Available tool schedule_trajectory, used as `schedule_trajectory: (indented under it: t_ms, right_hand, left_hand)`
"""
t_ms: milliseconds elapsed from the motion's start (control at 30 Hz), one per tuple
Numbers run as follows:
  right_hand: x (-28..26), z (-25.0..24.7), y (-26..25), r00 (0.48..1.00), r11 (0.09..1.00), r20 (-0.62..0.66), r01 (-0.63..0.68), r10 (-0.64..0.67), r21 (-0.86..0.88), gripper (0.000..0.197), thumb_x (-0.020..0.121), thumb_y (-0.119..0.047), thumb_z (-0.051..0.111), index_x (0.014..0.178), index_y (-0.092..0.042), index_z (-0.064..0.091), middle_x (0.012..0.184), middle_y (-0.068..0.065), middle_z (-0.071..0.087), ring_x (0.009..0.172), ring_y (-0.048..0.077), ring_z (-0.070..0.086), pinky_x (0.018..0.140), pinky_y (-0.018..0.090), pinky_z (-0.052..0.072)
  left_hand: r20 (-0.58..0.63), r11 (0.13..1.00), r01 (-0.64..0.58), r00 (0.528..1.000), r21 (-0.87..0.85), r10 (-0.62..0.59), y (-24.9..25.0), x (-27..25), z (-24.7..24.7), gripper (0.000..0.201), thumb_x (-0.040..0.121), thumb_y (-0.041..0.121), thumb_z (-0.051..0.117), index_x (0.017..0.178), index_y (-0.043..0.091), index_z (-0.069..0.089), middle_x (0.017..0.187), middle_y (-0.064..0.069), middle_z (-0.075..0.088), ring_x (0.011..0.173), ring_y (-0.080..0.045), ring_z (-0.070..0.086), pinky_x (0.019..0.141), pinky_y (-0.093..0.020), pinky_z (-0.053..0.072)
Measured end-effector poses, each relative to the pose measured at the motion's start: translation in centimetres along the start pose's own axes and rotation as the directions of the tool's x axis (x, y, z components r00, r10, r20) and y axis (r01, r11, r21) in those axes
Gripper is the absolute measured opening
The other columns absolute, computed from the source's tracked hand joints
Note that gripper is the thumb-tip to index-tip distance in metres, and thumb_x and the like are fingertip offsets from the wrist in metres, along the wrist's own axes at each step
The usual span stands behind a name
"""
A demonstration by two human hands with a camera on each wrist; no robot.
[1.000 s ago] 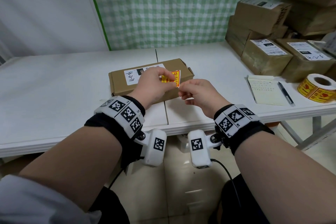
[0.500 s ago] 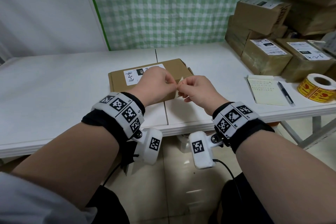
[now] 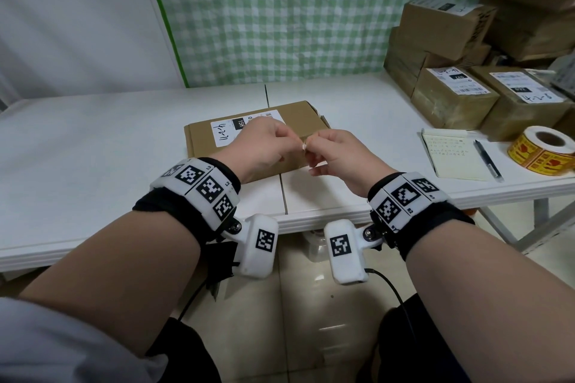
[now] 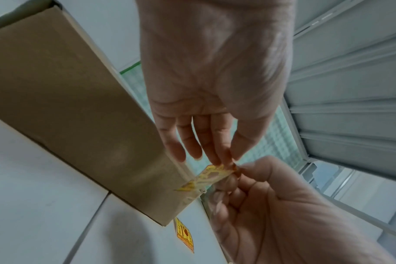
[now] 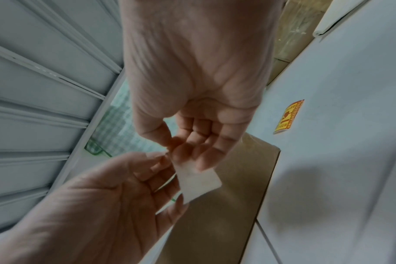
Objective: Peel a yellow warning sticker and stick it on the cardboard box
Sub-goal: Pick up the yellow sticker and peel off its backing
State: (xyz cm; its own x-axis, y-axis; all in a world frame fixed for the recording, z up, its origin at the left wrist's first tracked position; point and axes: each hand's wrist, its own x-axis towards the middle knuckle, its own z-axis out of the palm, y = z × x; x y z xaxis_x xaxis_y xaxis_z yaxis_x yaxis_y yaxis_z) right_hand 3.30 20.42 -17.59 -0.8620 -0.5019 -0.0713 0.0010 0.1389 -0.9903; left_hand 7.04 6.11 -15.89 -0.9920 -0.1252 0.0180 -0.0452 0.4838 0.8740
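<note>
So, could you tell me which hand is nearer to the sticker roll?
Right. The right hand is over the box's right end, toward the roll; the left hand is beyond it.

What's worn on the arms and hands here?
Both hands bare: left hand, right hand. Each wrist has a black strap with white blocks of black-and-white square markers, plus a white camera pod underneath; black cable trails from it. Grey sleeve on left arm.

Yellow sticker (image 4: 206, 178) almost wholly hidden behind both hands in head view, its print blurred.
</note>
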Motion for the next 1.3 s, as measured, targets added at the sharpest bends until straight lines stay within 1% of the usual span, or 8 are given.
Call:
schedule_trajectory:
  t_ms: [67, 200, 367, 533, 767, 967, 1167, 1300]
  right_hand:
    - [0.0, 0.0, -0.2, 0.999, 0.998, 0.028, -0.021, 0.019, 0.058, 0.026, 0.089, -0.004, 0.049, 0.064, -0.010, 0.053, 0.057, 0.001, 0.051, 0.057, 0.013, 0.047, 0.058, 0.025, 0.048]
    - [-0.1, -0.3, -0.7, 0.998, 0.997, 0.046, -0.044, 0.041, 0.058, 0.024, 0.088, -0.005, 0.047, 0.066, -0.010, 0.054, 0.061, 0.004, 0.050, 0.060, 0.016, 0.047, 0.058, 0.026, 0.049]
    - [0.0, -0.5, -0.7, 1.000, 0.990, 0.023, -0.001, 0.004, -0.141, 0.026, 0.092, -0.020, 0.054, 0.066, -0.013, 0.053, 0.064, 0.003, 0.053, 0.057, 0.014, 0.047, 0.057, 0.026, 0.047]
    - [0.3, -0.5, -0.7, 1.000, 0.963, 0.021, 0.024, -0.019, -0.270, 0.025, 0.092, -0.018, 0.053, 0.068, -0.014, 0.051, 0.068, 0.003, 0.054, 0.060, 0.013, 0.049, 0.057, 0.025, 0.049]
    - [-0.1, -0.3, -1.1, 0.995, 1.000, 0.102, -0.006, 0.004, 0.018, 0.026, 0.094, -0.008, 0.047, 0.068, -0.009, 0.049, 0.068, 0.009, 0.051, 0.059, 0.015, 0.049, 0.053, 0.019, 0.049]
    - [-0.1, -0.4, -1.4, 0.996, 0.990, 0.087, -0.008, -0.005, 0.144, 0.026, 0.092, -0.001, 0.043, 0.068, -0.006, 0.048, 0.069, 0.012, 0.050, 0.056, 0.016, 0.044, 0.053, 0.022, 0.049]
    - [-0.1, -0.2, -1.3, 0.997, 0.994, 0.071, 0.001, -0.009, 0.112, 0.027, 0.092, -0.006, 0.043, 0.065, -0.007, 0.050, 0.064, 0.009, 0.047, 0.052, 0.016, 0.043, 0.052, 0.023, 0.049]
    - [0.1, -0.1, -1.2, 0.999, 1.000, 0.036, 0.003, -0.002, -0.030, 0.037, 0.096, -0.028, 0.046, 0.064, -0.012, 0.051, 0.060, 0.005, 0.047, 0.051, 0.016, 0.043, 0.050, 0.027, 0.049]
  left_hand:
    - [0.040, 0.993, 0.047, 0.998, -0.110, -0.042, 0.0, -0.1, 0.0, 0.014, 0.080, 0.010, 0.063, 0.067, 0.013, 0.068, 0.073, -0.007, 0.064, 0.071, -0.014, 0.058, 0.074, -0.030, 0.051]
    - [0.085, 0.981, 0.095, 0.993, -0.172, -0.081, 0.0, -0.1, 0.0, 0.016, 0.083, 0.010, 0.060, 0.069, 0.013, 0.066, 0.069, -0.005, 0.062, 0.062, -0.011, 0.057, 0.065, -0.026, 0.052]
    - [0.133, 0.988, 0.110, 0.987, -0.112, -0.095, -0.1, -0.1, 0.2, 0.013, 0.089, 0.013, 0.054, 0.077, 0.013, 0.059, 0.068, -0.003, 0.054, 0.059, -0.011, 0.052, 0.064, -0.026, 0.051]
    - [0.174, 0.980, 0.135, 0.979, -0.147, -0.108, -0.4, -0.1, 0.4, 0.017, 0.092, 0.011, 0.048, 0.077, 0.014, 0.057, 0.070, -0.003, 0.056, 0.062, -0.011, 0.054, 0.064, -0.023, 0.050]
    - [0.228, 0.881, 0.202, 0.967, -0.428, -0.111, 0.1, -0.2, 0.5, 0.022, 0.089, 0.006, 0.047, 0.069, 0.011, 0.055, 0.065, -0.005, 0.055, 0.060, -0.014, 0.056, 0.061, -0.021, 0.051]
    - [0.232, 0.787, 0.205, 0.969, -0.582, -0.080, 0.1, 0.2, 0.6, 0.018, 0.087, 0.002, 0.047, 0.071, 0.005, 0.054, 0.063, -0.008, 0.052, 0.057, -0.016, 0.060, 0.073, -0.033, 0.053]
    - [0.237, 0.764, 0.211, 0.968, -0.609, -0.078, -0.1, 0.3, 0.6, 0.017, 0.088, 0.003, 0.045, 0.074, 0.003, 0.055, 0.069, -0.011, 0.051, 0.065, -0.020, 0.057, 0.069, -0.029, 0.055]
    - [0.186, 0.817, 0.190, 0.977, -0.545, -0.104, 0.1, 0.2, 0.6, 0.018, 0.085, 0.003, 0.047, 0.070, 0.005, 0.056, 0.062, -0.006, 0.052, 0.058, -0.016, 0.053, 0.060, -0.024, 0.051]
